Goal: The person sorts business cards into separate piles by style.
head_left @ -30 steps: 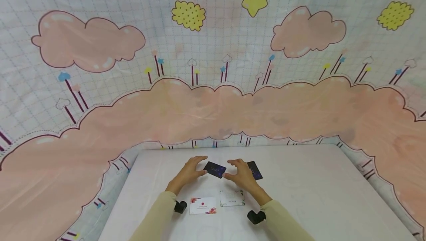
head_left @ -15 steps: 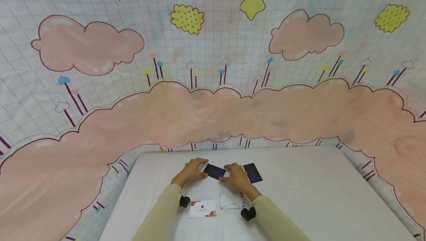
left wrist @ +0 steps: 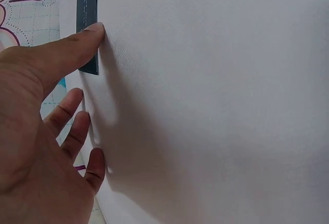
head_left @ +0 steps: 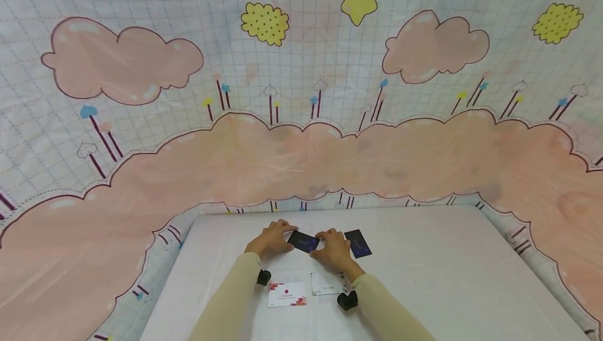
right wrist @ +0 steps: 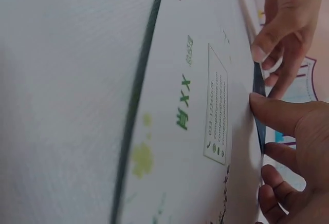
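In the head view a dark business card (head_left: 303,242) with blue specks lies slightly askew between the two hands on the white table. My left hand (head_left: 272,239) holds its left end, thumb at the near corner and index finger at the far corner. At the opposite end, my right hand (head_left: 335,250) grips the card the same way. The left wrist view has the left thumb (left wrist: 87,41) across the dark card (left wrist: 88,8), other fingers spread loosely. From the right wrist, a green-printed white business card (right wrist: 193,106) fills the foreground, with both hands at the dark card's edge behind.
A second dark business card (head_left: 358,243) lies just right of the right hand. Nearer the body is a white card with red flowers (head_left: 287,295), left of the green-printed one, which the right wrist partly overlaps. A cartoon-print cloth (head_left: 301,160) rises behind the table (head_left: 447,267).
Both hands have closed in on the dark card, the right index finger reaching its far corner. The right hand has shifted left, uncovering the second dark card. The cards remain in place.
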`<action>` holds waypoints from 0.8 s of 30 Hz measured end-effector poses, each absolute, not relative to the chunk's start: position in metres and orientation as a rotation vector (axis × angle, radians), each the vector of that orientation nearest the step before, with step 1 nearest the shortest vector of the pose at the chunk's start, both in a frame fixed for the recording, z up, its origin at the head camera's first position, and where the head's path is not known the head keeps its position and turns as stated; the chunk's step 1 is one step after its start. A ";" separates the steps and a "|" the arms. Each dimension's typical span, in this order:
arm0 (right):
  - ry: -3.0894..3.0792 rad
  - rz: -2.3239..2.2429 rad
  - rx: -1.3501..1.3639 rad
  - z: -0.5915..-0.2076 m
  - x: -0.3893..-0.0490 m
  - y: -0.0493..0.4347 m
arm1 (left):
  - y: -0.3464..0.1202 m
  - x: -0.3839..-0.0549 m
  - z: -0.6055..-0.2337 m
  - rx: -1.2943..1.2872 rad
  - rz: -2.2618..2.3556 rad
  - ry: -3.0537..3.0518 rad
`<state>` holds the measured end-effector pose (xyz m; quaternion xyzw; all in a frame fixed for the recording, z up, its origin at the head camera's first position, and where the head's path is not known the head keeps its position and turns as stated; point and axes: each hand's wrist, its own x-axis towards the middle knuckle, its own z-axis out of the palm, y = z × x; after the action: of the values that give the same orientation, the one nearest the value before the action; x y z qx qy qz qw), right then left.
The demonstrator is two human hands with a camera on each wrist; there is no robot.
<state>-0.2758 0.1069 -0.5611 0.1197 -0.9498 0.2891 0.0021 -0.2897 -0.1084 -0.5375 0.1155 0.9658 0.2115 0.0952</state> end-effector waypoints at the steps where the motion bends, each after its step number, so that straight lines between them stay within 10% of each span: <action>1: -2.982 0.902 0.370 -0.562 -0.276 0.106 | -0.108 -0.290 -0.536 0.336 0.621 2.861; 24: -2.976 0.892 0.394 -0.564 -0.264 0.109 | -0.107 -0.272 -0.544 0.339 0.896 2.827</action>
<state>-0.2644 0.1094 -0.5638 0.1257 -0.9503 0.2847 0.0048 -0.2722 -0.1065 -0.5438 0.1131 0.9442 0.2992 0.0783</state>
